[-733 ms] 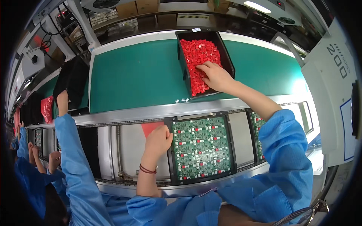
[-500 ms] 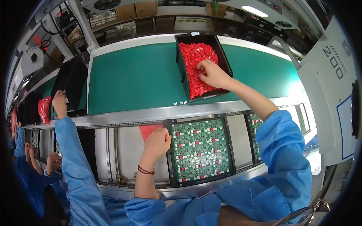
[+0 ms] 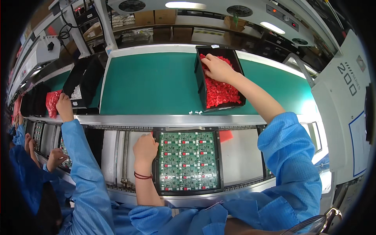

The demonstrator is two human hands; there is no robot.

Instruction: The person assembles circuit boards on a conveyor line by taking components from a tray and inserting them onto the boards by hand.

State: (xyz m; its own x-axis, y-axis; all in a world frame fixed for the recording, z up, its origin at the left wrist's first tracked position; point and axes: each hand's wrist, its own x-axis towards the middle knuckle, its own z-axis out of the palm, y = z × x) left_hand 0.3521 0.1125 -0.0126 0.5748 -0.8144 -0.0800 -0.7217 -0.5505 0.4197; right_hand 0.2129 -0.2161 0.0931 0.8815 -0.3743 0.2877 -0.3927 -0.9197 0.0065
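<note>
My right hand (image 3: 219, 69) reaches into the far left part of a black bin (image 3: 202, 92) heaped with small red plastic connectors (image 3: 222, 94). Its fingers curl down by the bin's wall, and the tips are hidden. My left hand (image 3: 146, 149) is closed, its knuckles against the left edge of a black-framed tray (image 3: 220, 164); whatever its fingers hold is out of sight. Inside the tray, green circuit boards (image 3: 188, 160) stand in rows, carrying red and white connectors.
A few white connectors (image 3: 196, 112) lie on the green worktop (image 3: 152, 84) before the bin. To the left, a co-worker's hand (image 3: 64, 105) is beside a red bag (image 3: 53, 102) and a black bin of white parts (image 3: 77, 93). A white machine panel (image 3: 340, 117) stands at right.
The tray has slid left along the rails, over the red patch, with my left hand beside it. My right hand has moved deeper toward the bin's far left. The head view has shifted.
</note>
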